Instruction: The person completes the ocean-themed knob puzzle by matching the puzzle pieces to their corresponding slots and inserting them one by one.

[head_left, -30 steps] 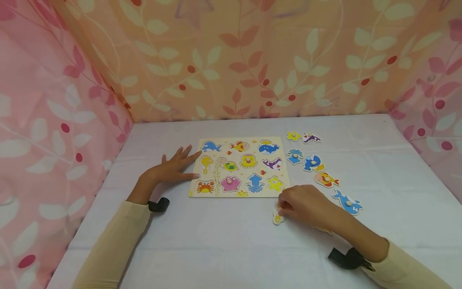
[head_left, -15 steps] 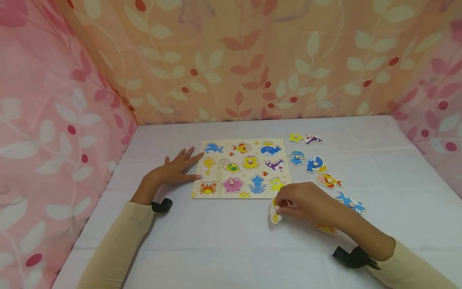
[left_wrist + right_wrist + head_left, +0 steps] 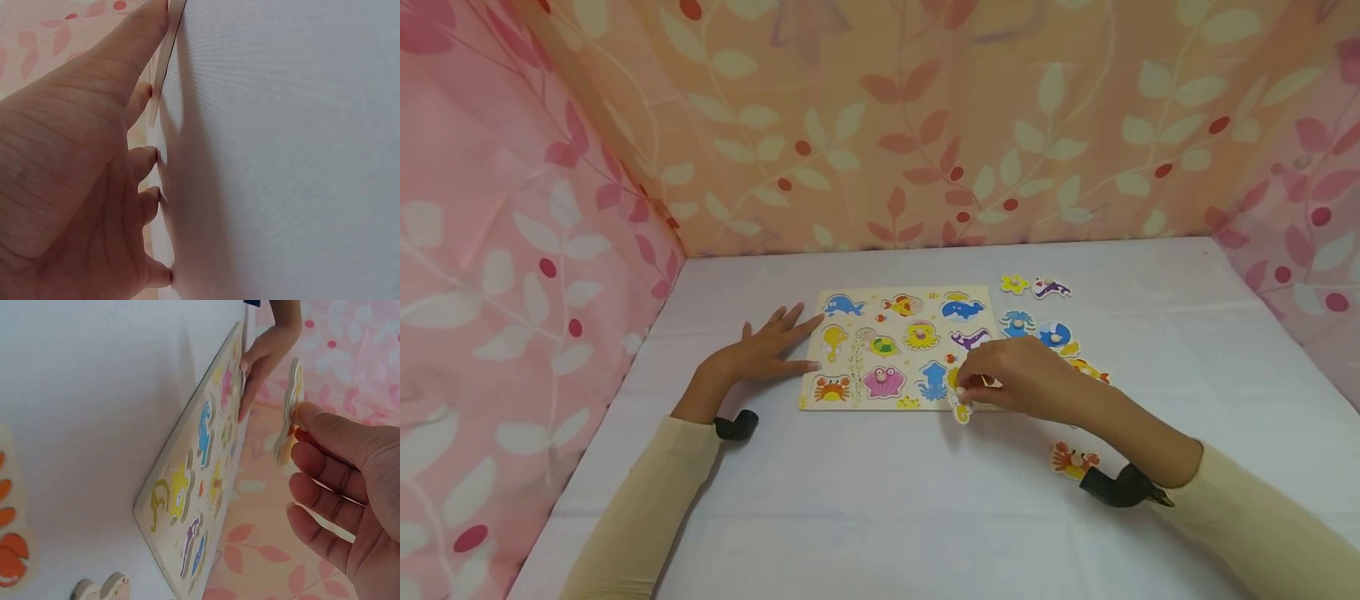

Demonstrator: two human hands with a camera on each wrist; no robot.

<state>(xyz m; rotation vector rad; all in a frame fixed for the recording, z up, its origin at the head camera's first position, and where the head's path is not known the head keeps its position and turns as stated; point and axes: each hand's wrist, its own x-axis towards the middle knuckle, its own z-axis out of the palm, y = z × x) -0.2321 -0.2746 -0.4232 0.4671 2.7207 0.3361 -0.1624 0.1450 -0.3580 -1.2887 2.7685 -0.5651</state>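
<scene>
Pinching the likely light, stiff seahorse (image 3: 959,410) by its knob (image 3: 962,395), right grip (image 3: 1022,379) hangs near the board (image 3: 931,312); left grip (image 3: 766,348) spread.

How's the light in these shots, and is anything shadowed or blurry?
Head view: soft, even light, with small drawings on the puzzle board slightly fuzzy; left wrist view: dim, a soft shadow beside the left hand, faint moire-like lines on the white cloth; right wrist view: the crab piece looks soft, cut off by the frame.
</scene>
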